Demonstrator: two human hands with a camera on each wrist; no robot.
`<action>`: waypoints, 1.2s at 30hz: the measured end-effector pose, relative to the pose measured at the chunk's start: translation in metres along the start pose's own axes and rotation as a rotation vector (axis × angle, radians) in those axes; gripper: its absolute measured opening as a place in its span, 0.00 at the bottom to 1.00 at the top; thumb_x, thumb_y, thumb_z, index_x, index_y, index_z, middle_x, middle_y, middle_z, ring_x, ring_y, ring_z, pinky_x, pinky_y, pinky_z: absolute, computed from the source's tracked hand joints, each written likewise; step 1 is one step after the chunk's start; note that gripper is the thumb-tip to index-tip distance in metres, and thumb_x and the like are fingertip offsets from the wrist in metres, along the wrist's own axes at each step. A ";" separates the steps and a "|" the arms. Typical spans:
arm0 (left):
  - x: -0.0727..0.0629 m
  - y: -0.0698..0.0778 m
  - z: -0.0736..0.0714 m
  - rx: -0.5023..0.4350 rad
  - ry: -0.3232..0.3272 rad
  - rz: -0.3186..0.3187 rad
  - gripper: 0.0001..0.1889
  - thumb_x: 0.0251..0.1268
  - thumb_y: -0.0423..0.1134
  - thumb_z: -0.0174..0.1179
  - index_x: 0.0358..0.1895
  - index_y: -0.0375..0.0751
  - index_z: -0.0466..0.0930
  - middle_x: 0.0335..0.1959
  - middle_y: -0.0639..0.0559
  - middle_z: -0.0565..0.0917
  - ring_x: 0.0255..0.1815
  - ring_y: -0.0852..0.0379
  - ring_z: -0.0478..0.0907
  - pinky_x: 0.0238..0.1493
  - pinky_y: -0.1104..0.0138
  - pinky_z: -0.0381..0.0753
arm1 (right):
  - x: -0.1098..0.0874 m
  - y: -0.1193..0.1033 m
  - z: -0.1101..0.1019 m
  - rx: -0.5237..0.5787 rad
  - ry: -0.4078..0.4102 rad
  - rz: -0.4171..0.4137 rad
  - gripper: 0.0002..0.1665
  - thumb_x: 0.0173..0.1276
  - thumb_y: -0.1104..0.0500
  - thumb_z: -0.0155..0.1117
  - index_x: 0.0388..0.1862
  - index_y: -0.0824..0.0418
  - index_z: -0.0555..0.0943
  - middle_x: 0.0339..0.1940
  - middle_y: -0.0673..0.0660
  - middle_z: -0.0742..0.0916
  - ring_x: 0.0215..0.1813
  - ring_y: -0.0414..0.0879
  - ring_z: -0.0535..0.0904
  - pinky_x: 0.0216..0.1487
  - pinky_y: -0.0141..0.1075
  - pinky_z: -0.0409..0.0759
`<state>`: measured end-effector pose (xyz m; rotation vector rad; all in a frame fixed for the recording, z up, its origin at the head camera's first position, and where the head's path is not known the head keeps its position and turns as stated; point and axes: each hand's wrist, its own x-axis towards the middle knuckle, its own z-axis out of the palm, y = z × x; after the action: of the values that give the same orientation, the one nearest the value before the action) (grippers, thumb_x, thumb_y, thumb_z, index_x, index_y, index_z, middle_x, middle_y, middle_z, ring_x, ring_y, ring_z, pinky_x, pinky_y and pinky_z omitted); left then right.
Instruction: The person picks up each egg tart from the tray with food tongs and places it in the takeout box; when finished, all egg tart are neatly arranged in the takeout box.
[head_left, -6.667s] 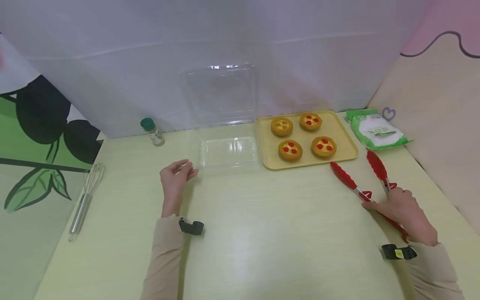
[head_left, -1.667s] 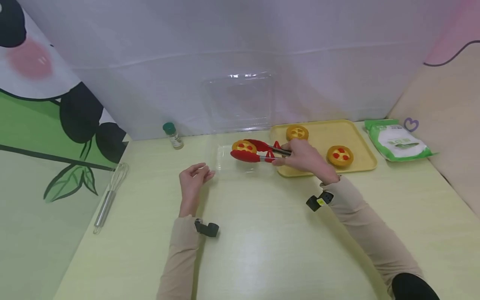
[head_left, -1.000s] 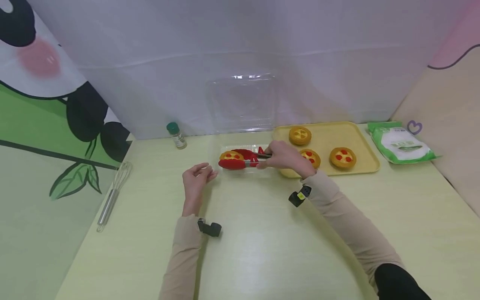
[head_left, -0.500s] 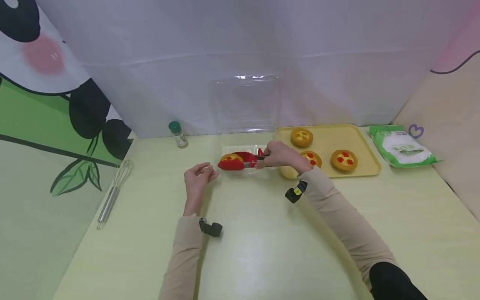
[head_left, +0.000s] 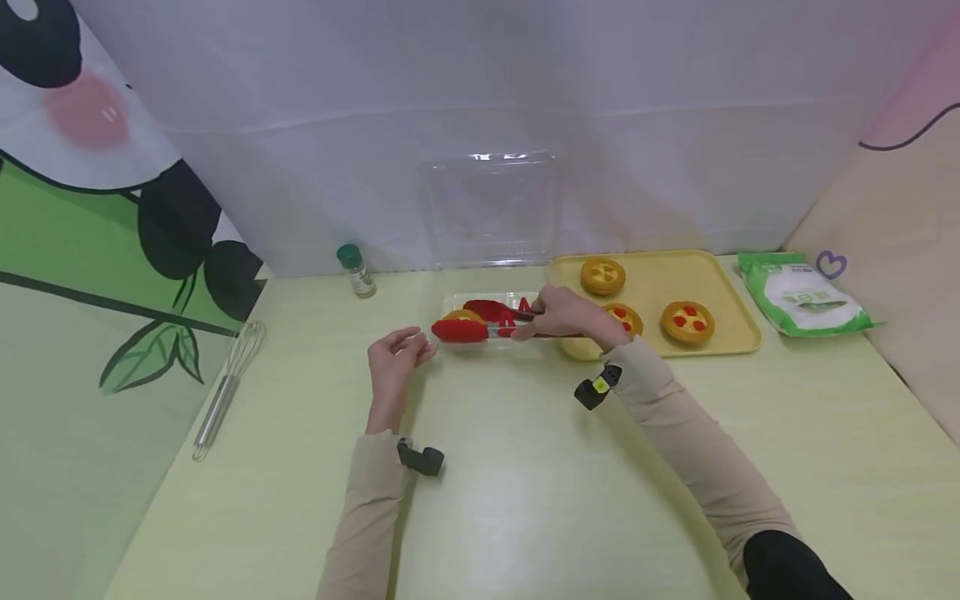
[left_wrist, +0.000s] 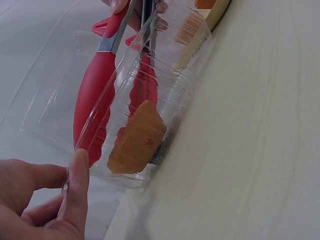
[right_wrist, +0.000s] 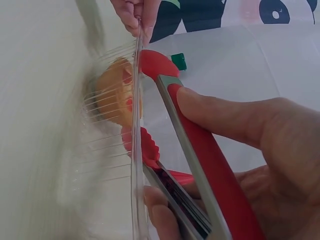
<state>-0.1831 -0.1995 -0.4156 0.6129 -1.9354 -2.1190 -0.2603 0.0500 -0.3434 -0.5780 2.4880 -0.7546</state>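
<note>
My left hand pinches the rim of a clear plastic clamshell container between thumb and fingers. Its clear lid stands raised at the back. A small tart with red pieces on top rests inside, near the left end. My right hand grips red-tipped tongs, thumb along one arm. The tong heads are spread, one on the near side of the tart and one behind it; in the head view the near head hides part of the tart. Whether either head touches it I cannot tell.
Right of the container, a yellow tray bears three more tarts, one partly behind my right hand. A green and white bag lies farther right. At left are a green-capped shaker bottle and a whisk.
My right hand has picked up the tongs and carried one tart left from the tray into the container. In the last half second the tong heads have spread apart. My left hand stays at the rim.
</note>
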 end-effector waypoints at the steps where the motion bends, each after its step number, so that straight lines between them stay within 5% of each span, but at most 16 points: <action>1: 0.000 0.000 0.000 0.003 0.001 -0.002 0.17 0.67 0.28 0.59 0.57 0.21 0.74 0.30 0.47 0.80 0.24 0.65 0.84 0.38 0.72 0.88 | -0.002 0.000 0.000 -0.004 0.009 0.008 0.22 0.60 0.45 0.72 0.22 0.58 0.75 0.17 0.48 0.65 0.25 0.42 0.61 0.26 0.32 0.56; 17: 0.003 -0.002 -0.001 -0.020 -0.005 0.014 0.17 0.67 0.26 0.58 0.56 0.19 0.73 0.34 0.39 0.81 0.23 0.65 0.84 0.37 0.72 0.88 | -0.036 0.029 -0.009 0.144 0.170 -0.066 0.20 0.60 0.45 0.71 0.35 0.61 0.82 0.22 0.51 0.74 0.30 0.47 0.66 0.29 0.34 0.60; 25: 0.005 -0.002 -0.002 -0.015 -0.013 0.007 0.17 0.68 0.26 0.58 0.57 0.19 0.73 0.30 0.47 0.80 0.24 0.65 0.83 0.38 0.72 0.88 | -0.068 0.049 -0.015 0.175 0.253 -0.008 0.37 0.62 0.41 0.68 0.62 0.64 0.78 0.37 0.57 0.80 0.42 0.50 0.70 0.34 0.35 0.65; 36: 0.006 0.000 -0.006 0.001 -0.007 -0.007 0.17 0.68 0.27 0.58 0.57 0.21 0.74 0.32 0.46 0.80 0.24 0.65 0.84 0.39 0.71 0.88 | -0.106 0.083 -0.029 0.223 0.343 0.039 0.38 0.64 0.38 0.65 0.64 0.62 0.76 0.47 0.60 0.84 0.46 0.51 0.72 0.39 0.36 0.74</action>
<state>-0.1855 -0.2070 -0.4170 0.6133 -1.9412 -2.1272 -0.2127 0.1794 -0.3388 -0.3415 2.6585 -1.1815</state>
